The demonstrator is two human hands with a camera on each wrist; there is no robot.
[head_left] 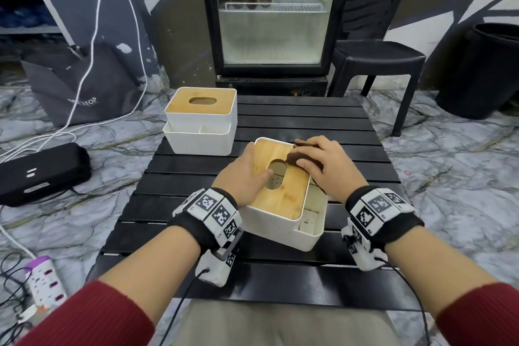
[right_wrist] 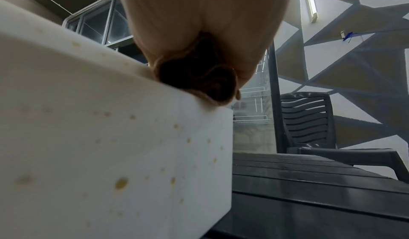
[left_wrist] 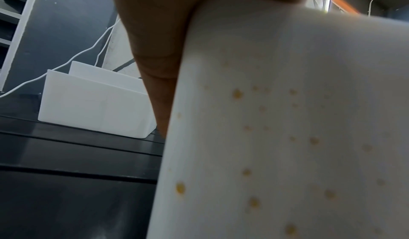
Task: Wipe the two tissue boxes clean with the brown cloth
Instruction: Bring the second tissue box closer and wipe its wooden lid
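Two white tissue boxes with bamboo lids stand on the black slatted table [head_left: 309, 118]. The far box [head_left: 200, 121] sits at the back left, untouched, and shows again as the far box [left_wrist: 95, 102]. The near box [head_left: 280, 185] is between my hands, its white wall [left_wrist: 287, 120] dotted with yellow-brown spots. My left hand [head_left: 244, 174] grips its left side, thumb on the lid beside the oval slot. My right hand [head_left: 320, 160] holds the bunched brown cloth [head_left: 297, 154] and presses it on the lid's far right corner. The cloth [right_wrist: 199, 78] bulges out under the palm at the box's top edge.
A glass-door fridge [head_left: 272, 14] stands behind the table, with a black plastic chair [head_left: 376, 64] and a black bin [head_left: 483, 70] to its right. On the marble floor at left lie a black case [head_left: 42, 171], a power strip [head_left: 45, 281], white cables and a dark bag [head_left: 78, 87].
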